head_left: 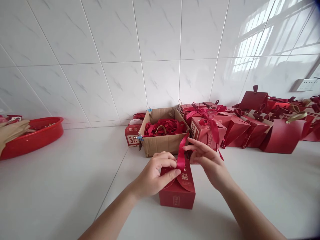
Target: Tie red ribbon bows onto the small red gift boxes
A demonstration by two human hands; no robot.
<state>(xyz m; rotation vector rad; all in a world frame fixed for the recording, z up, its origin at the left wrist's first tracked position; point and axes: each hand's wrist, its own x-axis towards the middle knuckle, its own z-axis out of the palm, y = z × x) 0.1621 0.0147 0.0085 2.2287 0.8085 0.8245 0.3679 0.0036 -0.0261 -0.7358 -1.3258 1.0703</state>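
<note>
A red gift box (177,198) with gold lettering and curved top flaps stands on the white counter in front of me. My left hand (160,171) rests on its top, thumb and fingers closed on a shiny red ribbon (181,155). From there the ribbon rises toward my right hand (206,160). The right fingers are fairly straight, and their tips hold the ribbon's upper part; the exact grip is partly hidden. Just behind the box sits an open cardboard carton (162,144) full of red ribbons (166,128).
Finished-looking red boxes with bows (207,130) crowd the right side, beside several red gift bags (282,135) along the tiled wall (120,30). Another red box (132,135) stands left of the carton. At far left, someone's sleeved arm (13,130) reaches over a red basin (47,135).
</note>
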